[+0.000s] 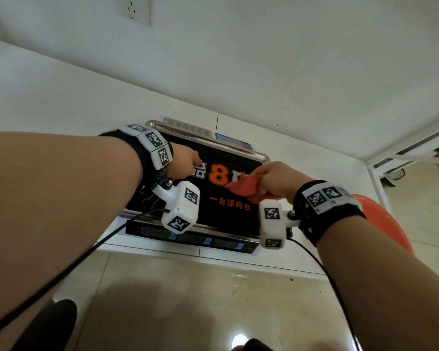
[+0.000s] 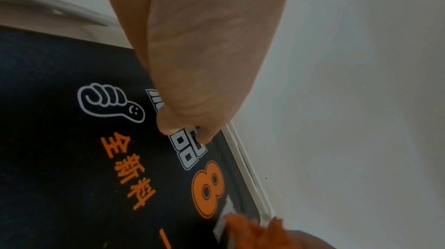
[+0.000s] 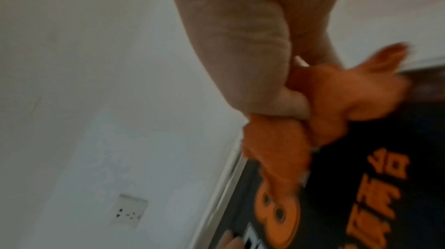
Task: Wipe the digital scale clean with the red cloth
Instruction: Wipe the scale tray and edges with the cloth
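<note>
The digital scale [image 1: 213, 214] sits on a white table, its black platter [image 2: 60, 158] printed with an orange 8 and lettering. My left hand [image 1: 185, 163] rests on the platter's far left part, fingertips [image 2: 204, 135] pressing the surface and holding nothing. My right hand [image 1: 276, 178] grips the bunched red cloth [image 1: 241, 187] against the platter's right part, just right of the 8. In the right wrist view the fingers [image 3: 277, 104] curl round the cloth [image 3: 277, 139], which lies on the platter [image 3: 361, 158] near its metal rim. The cloth's edge [image 2: 253, 228] shows in the left wrist view.
The scale's display strip [image 1: 193, 236] faces me at the table's front edge [image 1: 162, 252]. A wall with a socket [image 1: 134, 8] stands behind. An orange-red round object [image 1: 390, 224] sits low on the right over the tiled floor [image 1: 213, 300]. Black cables hang from both wrists.
</note>
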